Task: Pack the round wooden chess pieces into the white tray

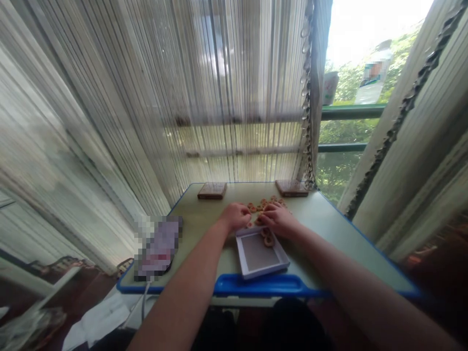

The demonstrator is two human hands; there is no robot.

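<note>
Evidently the left hand and right hand curl among round pieces strewn beyond the shallow box, a few lying inside; whether either grips one cannot be told. A hasty sweep could scatter them, or a bump shift the box

a pale green table with a blue edge and a molded blue trough along its near side carries two flat brown boxes by its far corners, one left and one right. small round tan pieces lie loosely clustered around the middle, just beyond a shallow open white box. near the left edge rests a flat purple object, its details blurred out, beside a pale cable.
</note>
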